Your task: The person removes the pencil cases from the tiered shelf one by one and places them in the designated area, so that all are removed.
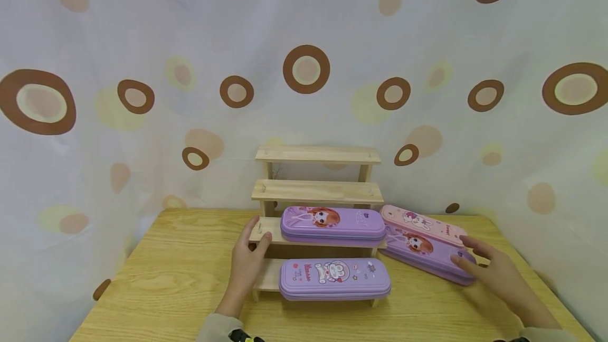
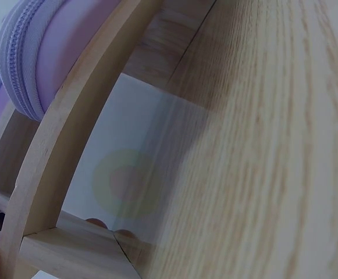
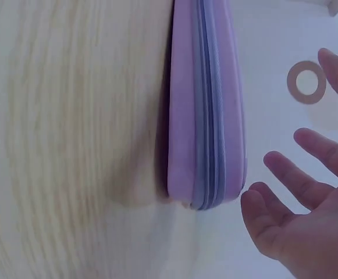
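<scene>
My left hand holds the left end of the stepped wooden shelf, thumb over the edge of a lower step. A purple pencil case with a girl's picture lies on that step. On the lowest step lies a lilac pencil case with a rabbit picture. To the right of the shelf, a pink pencil case and another purple girl-picture pencil case lie slanted on the table. My right hand is at their right end, fingers spread and relaxed; the right wrist view shows nothing gripped.
The two upper steps of the shelf stand behind the cases, near the patterned cloth that hangs at the back and sides. A wood-grain table lies under everything.
</scene>
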### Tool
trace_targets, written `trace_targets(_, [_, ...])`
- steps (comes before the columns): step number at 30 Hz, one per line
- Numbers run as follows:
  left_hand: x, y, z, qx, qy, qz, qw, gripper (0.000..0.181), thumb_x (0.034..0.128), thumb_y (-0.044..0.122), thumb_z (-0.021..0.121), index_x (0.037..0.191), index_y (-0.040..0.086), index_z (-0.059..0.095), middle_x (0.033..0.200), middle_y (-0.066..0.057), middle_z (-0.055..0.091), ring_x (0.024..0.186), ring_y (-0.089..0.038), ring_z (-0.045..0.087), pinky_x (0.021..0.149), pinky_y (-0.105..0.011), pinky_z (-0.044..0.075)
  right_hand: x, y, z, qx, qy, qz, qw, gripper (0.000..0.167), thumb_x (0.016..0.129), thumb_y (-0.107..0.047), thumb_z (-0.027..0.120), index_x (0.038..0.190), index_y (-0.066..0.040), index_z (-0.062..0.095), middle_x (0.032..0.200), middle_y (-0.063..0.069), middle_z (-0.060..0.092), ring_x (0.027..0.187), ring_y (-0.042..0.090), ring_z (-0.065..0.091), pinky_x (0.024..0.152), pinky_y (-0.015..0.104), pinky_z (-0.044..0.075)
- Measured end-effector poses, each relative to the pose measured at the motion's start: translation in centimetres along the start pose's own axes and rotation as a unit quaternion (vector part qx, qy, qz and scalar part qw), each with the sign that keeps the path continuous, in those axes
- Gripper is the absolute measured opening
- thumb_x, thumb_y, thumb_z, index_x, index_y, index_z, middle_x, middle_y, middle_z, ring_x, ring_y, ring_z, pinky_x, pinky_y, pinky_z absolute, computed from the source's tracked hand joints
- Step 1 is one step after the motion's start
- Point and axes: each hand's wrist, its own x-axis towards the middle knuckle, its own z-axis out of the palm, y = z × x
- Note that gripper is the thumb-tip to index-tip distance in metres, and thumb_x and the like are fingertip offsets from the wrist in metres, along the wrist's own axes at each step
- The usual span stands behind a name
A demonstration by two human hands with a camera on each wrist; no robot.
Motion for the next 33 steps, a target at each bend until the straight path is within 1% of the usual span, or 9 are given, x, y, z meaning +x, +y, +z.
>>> trace_targets(2, [0.0,0.0,0.0,0.001,-0.001,0.000,1.0000,0.056,0.0981,0.028,0.063,0.149,0.012,0.044,0.153,-0.010,0.040,0.141,-0.032,0.033,0.114,-0.050,0.029,-0.1,-0.5,0.1,0.014,0.009,-0.014,0.9998,0.069,0.097,-0.036,0.065,0.148,0.001,0.039,0.144,0.030,0.044,0.128,0.046,0.040,0.086,0.021,0.050])
trace_targets(4, [0.0,0.0,0.0,0.001,-0.002,0.000,1.0000,0.057,0.0981,0.028,0.063,0.149,0.012,0.044,0.153,-0.009,0.040,0.142,-0.031,0.032,0.114,-0.051,0.028,-0.1,-1.0,0.4,0.024,0.022,-0.031,0.9990,0.064,0.097,-0.033,0.064,0.148,-0.002,0.042,0.143,0.021,0.048,0.128,0.029,0.044,0.081,0.007,0.044])
trace_targets(8, [-0.1,-0.1,-0.1,0.002,-0.003,-0.002,1.0000,0.057,0.0981,0.029,0.063,0.149,0.013,0.044,0.153,-0.009,0.040,0.142,-0.030,0.031,0.114,-0.051,0.029,0.0,-2.4,1.0,0.050,0.038,-0.067,0.9957,0.056,0.098,-0.026,0.064,0.146,-0.006,0.046,0.139,0.002,0.053,0.117,-0.005,0.043,0.083,0.006,0.044])
trace_targets(10, [-0.1,-0.1,-0.1,0.003,-0.002,-0.001,1.0000,0.057,0.0981,0.029,0.063,0.149,0.014,0.043,0.154,-0.009,0.039,0.142,-0.030,0.031,0.113,-0.051,0.029,0.1,-3.3,1.4,0.065,0.040,-0.088,0.9932,0.053,0.098,-0.023,0.064,0.146,-0.007,0.047,0.138,0.001,0.053,0.115,-0.012,0.042,0.084,0.007,0.045])
trace_targets(15, [-0.1,0.0,-0.1,0.001,-0.002,-0.006,1.0000,0.058,0.0983,0.024,0.063,0.150,0.010,0.042,0.154,-0.012,0.038,0.143,-0.032,0.029,0.114,-0.051,0.028,0.5,-5.3,2.7,0.090,0.038,-0.127,0.9871,0.051,0.097,-0.015,0.064,0.146,-0.007,0.048,0.140,0.017,0.050,0.117,-0.011,0.044,0.086,0.010,0.047])
trace_targets(18, [-0.8,1.9,-0.3,-0.001,-0.006,-0.012,0.9999,0.056,0.0987,0.020,0.062,0.149,0.006,0.041,0.154,-0.015,0.038,0.142,-0.034,0.029,0.114,-0.052,0.028,0.8,-6.2,3.4,0.110,0.043,-0.156,0.9807,0.052,0.095,-0.008,0.066,0.144,-0.004,0.049,0.139,0.014,0.050,0.118,-0.009,0.046,0.086,0.013,0.049])
trace_targets(24, [-0.9,2.4,-0.3,-0.005,-0.010,-0.011,0.9999,0.057,0.0986,0.019,0.062,0.149,0.004,0.041,0.153,-0.016,0.038,0.142,-0.035,0.030,0.114,-0.052,0.028,1.4,-8.0,4.3,0.140,0.041,-0.197,0.9695,0.055,0.092,0.000,0.067,0.144,-0.003,0.049,0.137,-0.008,0.053,0.119,-0.003,0.050,0.089,0.015,0.049])
trace_targets(28, [-1.2,3.7,-0.5,-0.008,-0.012,-0.014,0.9998,0.055,0.0981,0.014,0.062,0.147,0.000,0.041,0.152,-0.019,0.039,0.141,-0.037,0.030,0.113,-0.053,0.029,1.6,-9.4,4.9,0.140,0.029,-0.202,0.9690,0.057,0.093,-0.002,0.068,0.146,-0.005,0.047,0.141,0.001,0.052,0.120,-0.002,0.049,0.091,0.015,0.048])
trace_targets(33, [-0.5,1.7,-0.3,-0.007,-0.009,-0.010,0.9999,0.057,0.0988,0.021,0.062,0.149,0.006,0.041,0.154,-0.013,0.038,0.143,-0.033,0.029,0.115,-0.050,0.027,2.1,-10.8,5.7,0.139,0.024,-0.208,0.9680,0.059,0.092,-0.004,0.069,0.146,-0.008,0.046,0.143,0.014,0.049,0.122,-0.001,0.048,0.092,0.015,0.047])
